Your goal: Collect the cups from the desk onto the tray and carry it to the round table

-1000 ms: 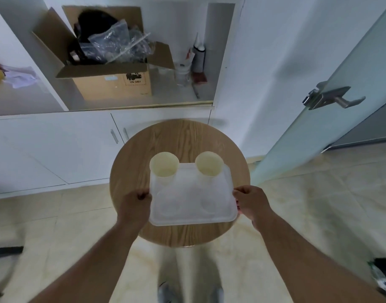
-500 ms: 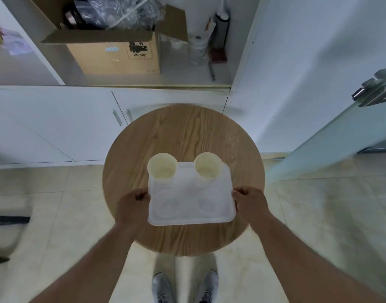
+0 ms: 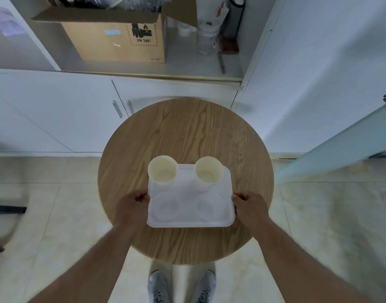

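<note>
A white translucent tray (image 3: 187, 191) with round recesses is held over the round wooden table (image 3: 185, 132). My left hand (image 3: 132, 207) grips its left edge and my right hand (image 3: 251, 207) grips its right edge. Two pale yellow cups stand upright in the tray's far recesses: the left cup (image 3: 162, 170) and the right cup (image 3: 209, 170). The two near recesses hold nothing. Whether the tray touches the tabletop I cannot tell.
White cabinets (image 3: 56, 114) stand behind the table, with an open shelf holding a cardboard box (image 3: 115, 38) and bottles (image 3: 231, 20). A frosted glass door (image 3: 349, 143) stands ajar at the right. My shoes (image 3: 181, 285) are on the tiled floor under the table's near edge.
I have stepped closer and my view has tilted down: the table fills more of the frame and the tray sits further over its middle. Both hands keep their grip.
</note>
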Tool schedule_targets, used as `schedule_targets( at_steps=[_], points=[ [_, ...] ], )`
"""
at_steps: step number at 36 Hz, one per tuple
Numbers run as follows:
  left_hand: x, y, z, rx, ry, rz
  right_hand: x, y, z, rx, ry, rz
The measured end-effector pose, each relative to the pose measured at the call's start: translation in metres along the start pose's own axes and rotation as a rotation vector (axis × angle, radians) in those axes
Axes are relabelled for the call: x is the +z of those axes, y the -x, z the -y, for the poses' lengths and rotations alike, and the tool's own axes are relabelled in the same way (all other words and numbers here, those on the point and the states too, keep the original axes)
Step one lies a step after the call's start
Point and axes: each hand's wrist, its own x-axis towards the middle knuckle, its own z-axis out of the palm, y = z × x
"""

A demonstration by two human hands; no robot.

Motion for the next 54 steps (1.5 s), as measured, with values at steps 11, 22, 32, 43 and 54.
schedule_targets(
  at_steps=[11, 22, 32, 43, 54],
  points=[
    [0.003, -0.003, 0.000, 0.064, -0.018, 0.001, 0.008, -0.014, -0.006, 0.013, 0.034, -0.008],
    [0.005, -0.004, 0.002, 0.072, 0.003, -0.012, 0.013, -0.019, -0.008, 0.019, 0.055, -0.013],
    [0.007, -0.012, 0.009, 0.048, -0.026, -0.012, 0.016, -0.018, -0.009, 0.032, 0.044, -0.017],
    [0.010, -0.019, 0.012, 0.029, -0.057, -0.006, 0.020, -0.020, -0.011, 0.039, -0.002, -0.009],
    [0.012, -0.025, 0.017, 0.024, -0.042, -0.009, 0.023, -0.025, -0.010, 0.050, 0.052, -0.016]
  ],
)
